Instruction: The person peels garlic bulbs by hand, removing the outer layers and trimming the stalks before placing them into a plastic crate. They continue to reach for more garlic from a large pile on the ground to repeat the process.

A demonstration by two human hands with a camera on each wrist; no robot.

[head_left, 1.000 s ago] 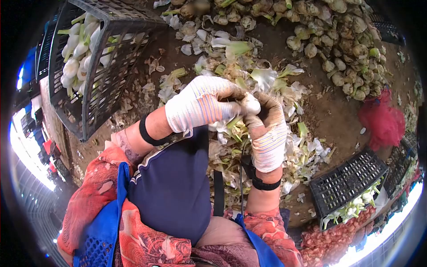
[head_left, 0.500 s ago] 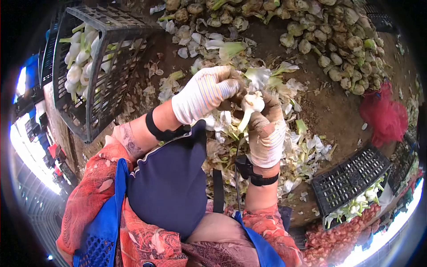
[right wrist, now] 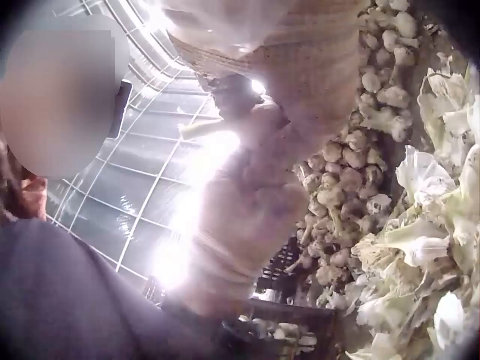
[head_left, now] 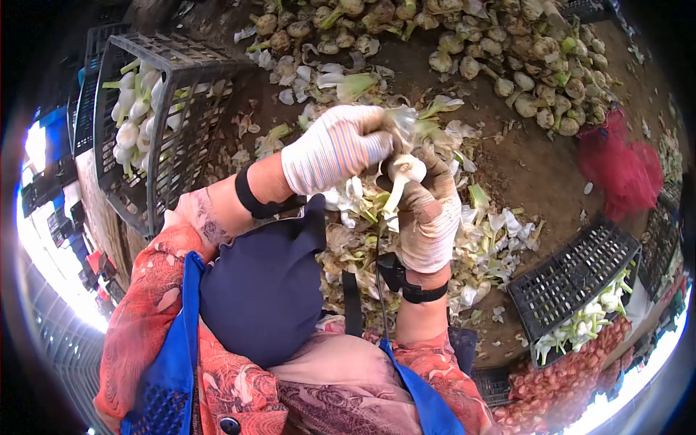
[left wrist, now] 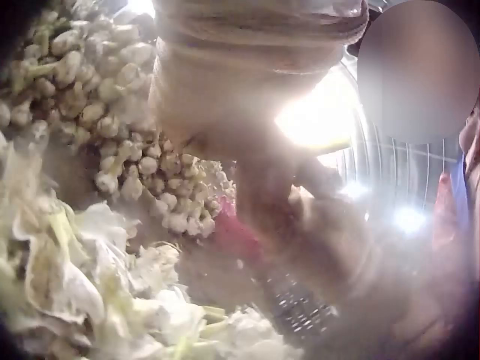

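A white garlic bulb (head_left: 408, 170) with its pale stem pointing down toward the body is between the two gloved hands. My right hand (head_left: 429, 217) grips it from the right, thumb bent over the near side and fingers curled behind. To its upper left, my left hand (head_left: 341, 148) has curled fingers with the thumb right at the bulb's edge. Its fingertips are partly hidden, and I cannot tell whether they pinch the bulb. Both striped white gloves are soiled brown at the fingers. In the right wrist view the stem (right wrist: 199, 129) sticks out between the hands.
Peeled husks and leaves (head_left: 348, 246) cover the ground below the hands. A heap of unpeeled garlic (head_left: 536, 72) lies at the far right. A black crate (head_left: 163, 130) of white bulbs stands left, another crate (head_left: 576, 279) right, near a pink net bag (head_left: 623, 167).
The bulb has turned from stem hidden to stem pointing down toward the body. My left hand has shifted from across the bulb to its upper-left edge; the right keeps its grip.
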